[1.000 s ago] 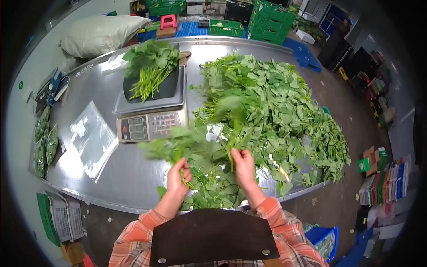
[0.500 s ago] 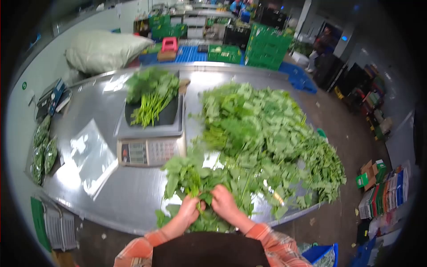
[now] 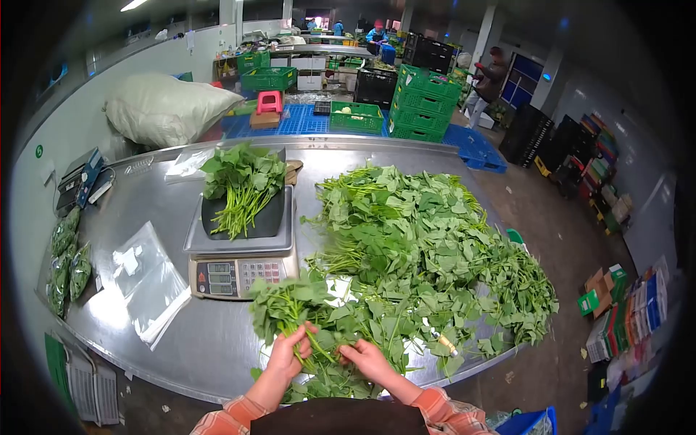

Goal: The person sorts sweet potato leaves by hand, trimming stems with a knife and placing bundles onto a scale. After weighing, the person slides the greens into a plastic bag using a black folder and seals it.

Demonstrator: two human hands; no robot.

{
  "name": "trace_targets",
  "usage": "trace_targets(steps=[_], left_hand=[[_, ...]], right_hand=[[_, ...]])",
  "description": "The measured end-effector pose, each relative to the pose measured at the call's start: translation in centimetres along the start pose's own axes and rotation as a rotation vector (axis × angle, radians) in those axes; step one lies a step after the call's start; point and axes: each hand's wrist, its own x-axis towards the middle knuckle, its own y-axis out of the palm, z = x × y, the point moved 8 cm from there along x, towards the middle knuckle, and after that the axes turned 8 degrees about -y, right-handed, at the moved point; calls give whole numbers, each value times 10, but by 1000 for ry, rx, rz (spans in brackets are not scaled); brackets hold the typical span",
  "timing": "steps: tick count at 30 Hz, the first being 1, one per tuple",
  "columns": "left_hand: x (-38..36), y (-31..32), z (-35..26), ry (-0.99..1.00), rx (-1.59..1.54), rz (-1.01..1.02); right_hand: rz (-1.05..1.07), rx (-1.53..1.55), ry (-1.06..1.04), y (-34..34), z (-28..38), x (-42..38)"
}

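Note:
Near the table's front edge, my left hand (image 3: 291, 348) is closed around the stems of a small bunch of leafy greens (image 3: 290, 301), whose leaves point away from me. Just to its right, my right hand (image 3: 366, 360) pinches at the greens, with fingertips on a stem end. A large pile of leafy greens (image 3: 435, 239) spreads over the right half of the metal table. On the left stands a digital scale (image 3: 239, 275), its black tray holding another bunch of greens (image 3: 245, 188), stems toward me.
Clear plastic bags (image 3: 148, 279) lie left of the scale, with bagged greens (image 3: 69, 268) at the table's left edge. A big white sack (image 3: 163, 109) rests behind. Green crates (image 3: 424, 101) are stacked beyond the table. A person (image 3: 489, 80) stands at the back right.
The view has tilted up, so the table sits lower in it. My left hand and its bunch have shifted slightly left, and my hands are a little farther apart.

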Motion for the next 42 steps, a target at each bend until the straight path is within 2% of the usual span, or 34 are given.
trace_targets(steps=[2,3,4,5,9,10,11,14,15,18,20,21,24,27,32,34,37,40,41,42], left_hand=[[-6,16,10,-47,132,100],[-8,22,18,-78,185,171],[-10,31,24,-109,238,242],[-13,31,22,-73,247,145],[-15,32,36,-66,213,201],[-10,24,40,-80,161,166],[-5,16,42,-95,109,130],[2,11,45,-103,-16,32],[-1,15,43,-98,-45,29],[-2,25,35,-73,43,77],[5,16,41,-53,221,119],[6,16,42,-64,181,97],[4,26,39,-17,138,74],[10,19,42,21,140,96],[15,14,43,-30,-123,22],[18,8,45,-42,-71,-5],[40,-33,57,-26,61,-50],[56,-82,25,98,-174,-153],[49,-93,7,159,-67,-211],[36,-93,-15,218,43,-268]], right_hand=[[84,418,171,20,-13,-6],[220,651,150,32,-6,-8],[182,638,169,31,-10,-8],[144,625,186,30,-14,-8],[-86,573,132,17,-15,-6],[-152,559,104,13,-13,-7],[-181,585,-12,12,-4,-6],[-346,414,-152,1,-4,-9],[-351,378,-201,0,4,-10],[-231,368,-72,-5,-10,3],[-266,470,29,-8,-34,8],[-283,520,83,-7,-35,8],[-448,726,48,-8,-26,5],[-322,674,43,-1,-34,11],[-415,796,-53,-4,-21,10],[-449,824,38,7,5,-5],[-554,681,-167,3,24,-13],[-396,643,-283,-28,25,-2],[-319,531,-285,-35,34,-5],[-34,157,-250,-18,60,-9]])
